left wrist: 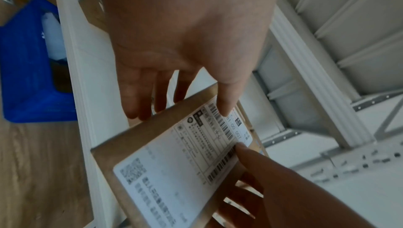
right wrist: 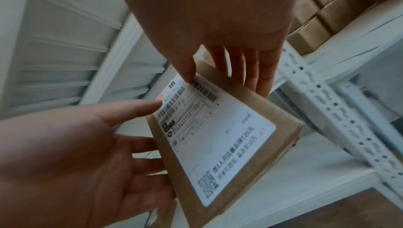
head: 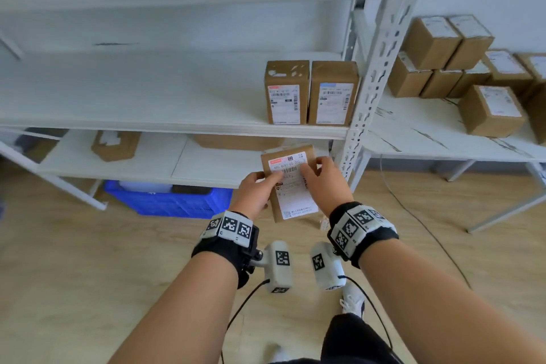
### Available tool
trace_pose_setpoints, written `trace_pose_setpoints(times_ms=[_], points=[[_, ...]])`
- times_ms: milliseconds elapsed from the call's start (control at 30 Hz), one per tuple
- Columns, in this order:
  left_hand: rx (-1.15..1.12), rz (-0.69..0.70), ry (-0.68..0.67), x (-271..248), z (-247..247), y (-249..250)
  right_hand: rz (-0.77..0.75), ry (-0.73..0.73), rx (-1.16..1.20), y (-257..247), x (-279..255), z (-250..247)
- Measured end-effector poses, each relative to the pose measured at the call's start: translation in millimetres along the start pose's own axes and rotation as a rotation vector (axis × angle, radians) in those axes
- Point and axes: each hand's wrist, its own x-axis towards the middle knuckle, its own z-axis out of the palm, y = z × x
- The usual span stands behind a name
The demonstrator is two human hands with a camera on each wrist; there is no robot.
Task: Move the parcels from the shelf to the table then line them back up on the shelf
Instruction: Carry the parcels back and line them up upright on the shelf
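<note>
In the head view I hold a flat brown parcel [head: 291, 186] with a white shipping label in front of the lower shelf, below the middle shelf board [head: 147, 94]. My left hand [head: 260, 186] grips its left edge and my right hand [head: 320, 177] its right edge. Both thumbs press the label and the fingers reach behind. The left wrist view shows the parcel [left wrist: 174, 162] under my left thumb. In the right wrist view the parcel [right wrist: 218, 137] is tilted. Two parcels [head: 287, 91] [head: 333, 93] stand upright side by side at the shelf's right end. Several parcels [head: 437, 56] lie on the table.
A perforated white shelf post [head: 381, 53] stands between the shelf and the white table [head: 428, 133]. The lower shelf carries flattened cardboard [head: 116, 143]. Beneath it sits a blue crate [head: 168, 198]. A cable [head: 428, 230] runs across the wooden floor on the right.
</note>
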Motion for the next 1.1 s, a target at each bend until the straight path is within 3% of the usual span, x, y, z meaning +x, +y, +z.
trace_pose_setpoints(times_ms=[233, 467, 667, 900, 1000, 1100], points=[[-0.066, 0.071, 0.157, 24, -70, 19, -0.154, -0.029, -0.019, -74, 12, 41], [-0.024, 0.175, 0.276, 84, -109, 66, -0.245, -0.027, -0.026, -135, 85, 69], [0.04, 0.171, 0.271, 131, -130, 92, -0.267, -0.079, -0.027, -158, 131, 85], [0.038, 0.161, 0.17, 173, -138, 103, -0.231, -0.113, -0.078, -169, 157, 89], [-0.001, 0.153, 0.13, 186, -141, 113, -0.239, -0.067, -0.102, -178, 160, 81], [0.001, 0.165, 0.117, 194, -143, 122, -0.274, 0.072, -0.071, -187, 161, 65]])
